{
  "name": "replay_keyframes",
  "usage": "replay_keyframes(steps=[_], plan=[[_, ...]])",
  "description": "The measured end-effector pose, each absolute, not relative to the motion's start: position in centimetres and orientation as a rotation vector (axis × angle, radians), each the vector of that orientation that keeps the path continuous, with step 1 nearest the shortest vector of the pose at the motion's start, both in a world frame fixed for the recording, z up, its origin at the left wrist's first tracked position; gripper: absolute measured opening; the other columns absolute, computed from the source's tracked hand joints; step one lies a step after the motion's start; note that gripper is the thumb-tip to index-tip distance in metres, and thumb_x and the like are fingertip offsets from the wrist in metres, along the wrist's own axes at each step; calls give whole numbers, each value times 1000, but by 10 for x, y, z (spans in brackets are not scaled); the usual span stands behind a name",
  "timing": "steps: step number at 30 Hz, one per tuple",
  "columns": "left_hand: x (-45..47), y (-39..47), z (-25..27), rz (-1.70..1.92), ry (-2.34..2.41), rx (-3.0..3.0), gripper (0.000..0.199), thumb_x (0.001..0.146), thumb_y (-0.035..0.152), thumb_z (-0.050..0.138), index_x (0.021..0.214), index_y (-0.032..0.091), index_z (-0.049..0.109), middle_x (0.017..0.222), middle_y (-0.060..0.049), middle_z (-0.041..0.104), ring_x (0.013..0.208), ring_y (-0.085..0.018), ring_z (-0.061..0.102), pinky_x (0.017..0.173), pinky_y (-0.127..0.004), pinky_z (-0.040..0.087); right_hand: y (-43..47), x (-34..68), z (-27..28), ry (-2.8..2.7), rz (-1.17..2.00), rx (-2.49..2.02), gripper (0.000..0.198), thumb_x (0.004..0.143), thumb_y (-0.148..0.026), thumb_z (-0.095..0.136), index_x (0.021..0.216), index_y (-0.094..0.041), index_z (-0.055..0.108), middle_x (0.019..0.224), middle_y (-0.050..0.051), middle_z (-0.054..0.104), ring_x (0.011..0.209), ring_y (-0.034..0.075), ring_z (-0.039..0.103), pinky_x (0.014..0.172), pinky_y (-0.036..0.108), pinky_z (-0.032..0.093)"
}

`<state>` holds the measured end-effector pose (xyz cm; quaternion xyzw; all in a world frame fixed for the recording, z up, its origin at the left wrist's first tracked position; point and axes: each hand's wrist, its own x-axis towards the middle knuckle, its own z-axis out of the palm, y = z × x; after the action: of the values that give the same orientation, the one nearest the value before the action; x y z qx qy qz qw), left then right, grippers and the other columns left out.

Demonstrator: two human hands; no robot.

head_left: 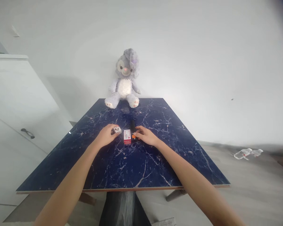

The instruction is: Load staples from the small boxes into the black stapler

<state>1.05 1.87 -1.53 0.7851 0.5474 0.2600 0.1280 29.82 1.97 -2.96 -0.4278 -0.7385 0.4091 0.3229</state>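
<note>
My left hand [107,135] has its thumb and fingers closed around a small white box [117,129] with dark and red printing. To its right, a red-and-white box [127,137] stands on the table, apart from the left hand. My right hand [145,135] grips a small black thing with an orange part [134,136], just beside the red-and-white box; its kind is hard to make out, as the fingers cover much of it. A dark upright shape [132,125] shows just behind the right fingertips.
The dark blue marbled table [141,166] reaches to a white wall. At its far edge sits a grey plush rabbit [125,80]. A white cabinet [11,125] with a dark handle stands at the left. Clear plastic bottles [246,153] lie on the floor at right.
</note>
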Motion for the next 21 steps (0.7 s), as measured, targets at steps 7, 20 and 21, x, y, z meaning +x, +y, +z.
replay_keyframes(steps=[7,20,21], plan=[[42,24,-37,1048,1561,2180,35,90,18,51,122,17,65,136,-13,54,121,-24,60,106,-41,49,21,298,-30,-1949,1060,-1124,45,90,-48,63,127,-22,55,100,4,72,81,17,67,78,31,53],[43,-15,4,579,1089,2009,96,78,33,71,159,30,18,148,-10,51,124,-29,59,97,-41,52,15,297,-22,-1943,1088,-1125,40,91,-42,62,124,-21,55,97,4,72,77,16,67,76,31,51],[43,-17,6,549,1119,2039,103,76,36,74,159,29,15,146,-11,54,124,-30,59,97,-42,51,14,297,-21,-1946,1086,-1126,40,91,-41,62,124,-20,55,96,3,72,76,16,67,75,31,51]])
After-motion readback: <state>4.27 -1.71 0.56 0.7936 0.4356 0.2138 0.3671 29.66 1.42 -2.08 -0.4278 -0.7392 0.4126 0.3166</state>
